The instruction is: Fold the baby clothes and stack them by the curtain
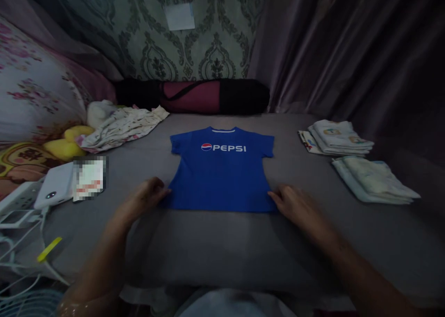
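Note:
A small blue T-shirt point(222, 178) lies flat, front side up, with a white PEPSI print and a round logo across its chest. Its collar points away from me and both short sleeves are spread outward. At the shirt's lower left edge, my left hand point(149, 196) is closed with thumb and fingers pinching the cloth. My right hand point(290, 201) mirrors it at the lower right edge, thumb on the fabric and fingers curled; part of its grip is hidden.
Folded white cloths point(340, 138) and pale green folded cloths point(375, 180) lie right. At left are a crumpled patterned garment point(128, 124), a white power bank point(55, 185), cables and a power strip point(21, 199). A black and maroon bag point(191, 96) lies along the wall.

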A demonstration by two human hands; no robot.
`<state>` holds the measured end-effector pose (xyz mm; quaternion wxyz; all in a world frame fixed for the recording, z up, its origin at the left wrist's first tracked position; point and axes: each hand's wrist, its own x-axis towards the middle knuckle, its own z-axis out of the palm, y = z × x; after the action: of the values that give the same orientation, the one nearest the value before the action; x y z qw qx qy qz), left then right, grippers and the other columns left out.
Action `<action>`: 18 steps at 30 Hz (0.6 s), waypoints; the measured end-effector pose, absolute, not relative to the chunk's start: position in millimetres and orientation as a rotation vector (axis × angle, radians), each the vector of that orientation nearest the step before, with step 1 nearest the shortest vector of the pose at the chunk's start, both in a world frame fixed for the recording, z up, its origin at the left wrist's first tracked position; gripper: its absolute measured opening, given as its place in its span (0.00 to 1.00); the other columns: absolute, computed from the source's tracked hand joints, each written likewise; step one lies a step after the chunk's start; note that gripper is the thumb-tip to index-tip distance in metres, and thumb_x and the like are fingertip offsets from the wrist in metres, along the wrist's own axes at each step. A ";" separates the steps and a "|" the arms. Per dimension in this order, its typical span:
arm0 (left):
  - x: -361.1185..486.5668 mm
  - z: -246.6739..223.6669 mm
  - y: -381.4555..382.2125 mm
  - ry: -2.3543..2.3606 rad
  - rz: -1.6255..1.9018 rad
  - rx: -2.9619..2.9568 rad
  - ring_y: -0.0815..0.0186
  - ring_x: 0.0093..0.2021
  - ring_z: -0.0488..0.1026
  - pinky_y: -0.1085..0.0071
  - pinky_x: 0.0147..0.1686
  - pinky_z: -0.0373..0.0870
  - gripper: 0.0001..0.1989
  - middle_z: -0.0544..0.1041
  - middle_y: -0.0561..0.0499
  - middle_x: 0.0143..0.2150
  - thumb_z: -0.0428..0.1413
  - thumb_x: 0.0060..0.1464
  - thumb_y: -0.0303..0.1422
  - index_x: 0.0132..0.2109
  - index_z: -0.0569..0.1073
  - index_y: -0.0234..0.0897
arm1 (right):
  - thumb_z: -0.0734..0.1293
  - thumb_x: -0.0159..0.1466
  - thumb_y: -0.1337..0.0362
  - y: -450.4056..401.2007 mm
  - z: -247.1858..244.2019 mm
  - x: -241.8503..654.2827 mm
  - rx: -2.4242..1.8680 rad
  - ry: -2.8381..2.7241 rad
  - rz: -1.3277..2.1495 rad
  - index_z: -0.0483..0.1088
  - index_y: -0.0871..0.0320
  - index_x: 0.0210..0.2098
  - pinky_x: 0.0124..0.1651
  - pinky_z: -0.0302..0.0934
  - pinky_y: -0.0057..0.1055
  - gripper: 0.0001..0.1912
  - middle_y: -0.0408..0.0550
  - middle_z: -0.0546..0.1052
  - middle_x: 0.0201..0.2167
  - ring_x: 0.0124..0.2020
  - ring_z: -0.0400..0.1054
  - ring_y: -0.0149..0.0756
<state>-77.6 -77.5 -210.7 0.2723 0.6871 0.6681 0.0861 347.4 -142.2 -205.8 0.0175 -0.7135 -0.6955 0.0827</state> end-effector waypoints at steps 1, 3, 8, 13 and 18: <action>-68.7 -210.4 -73.3 1.819 0.261 1.950 0.59 0.32 0.72 0.65 0.32 0.67 0.24 0.74 0.46 0.32 0.51 0.49 0.53 0.40 0.72 0.36 | 0.55 0.67 0.50 -136.5 -203.2 341.8 -2.178 -2.148 0.198 0.72 0.56 0.33 0.35 0.59 0.35 0.21 0.53 0.77 0.32 0.34 0.71 0.43; -43.9 -213.4 -63.6 1.779 0.385 2.199 0.56 0.45 0.72 0.62 0.44 0.68 0.25 0.75 0.41 0.46 0.45 0.56 0.50 0.48 0.71 0.36 | 0.52 0.69 0.52 -120.7 -200.7 326.4 -2.012 -2.149 0.110 0.71 0.60 0.46 0.46 0.61 0.39 0.23 0.58 0.76 0.44 0.45 0.70 0.45; 18.5 -234.2 -45.4 1.504 0.248 2.594 0.52 0.69 0.45 0.53 0.65 0.45 0.33 0.53 0.40 0.69 0.38 0.62 0.50 0.65 0.58 0.32 | 0.49 0.69 0.52 -83.6 -219.8 291.5 -1.557 -2.472 0.226 0.51 0.64 0.66 0.68 0.36 0.47 0.31 0.55 0.51 0.68 0.69 0.40 0.44; 22.5 -245.3 -41.1 1.567 0.025 2.517 0.53 0.70 0.41 0.50 0.65 0.40 0.35 0.45 0.43 0.71 0.34 0.62 0.51 0.69 0.49 0.36 | 0.46 0.70 0.50 -78.3 -234.8 291.1 -1.570 -2.542 0.420 0.46 0.61 0.68 0.68 0.30 0.48 0.32 0.53 0.47 0.69 0.69 0.35 0.41; -4.5 -246.3 -44.5 1.645 0.117 2.555 0.53 0.70 0.42 0.51 0.65 0.43 0.35 0.46 0.41 0.70 0.34 0.62 0.51 0.68 0.50 0.35 | 0.46 0.70 0.50 -92.4 -221.3 306.5 -1.564 -2.479 0.440 0.45 0.57 0.68 0.68 0.33 0.49 0.32 0.53 0.45 0.69 0.69 0.35 0.41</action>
<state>-4.5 -44.5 -246.3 0.0504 0.8391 0.5402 0.0383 306.5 -92.4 -221.3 0.0889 -0.5256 -0.8330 0.1478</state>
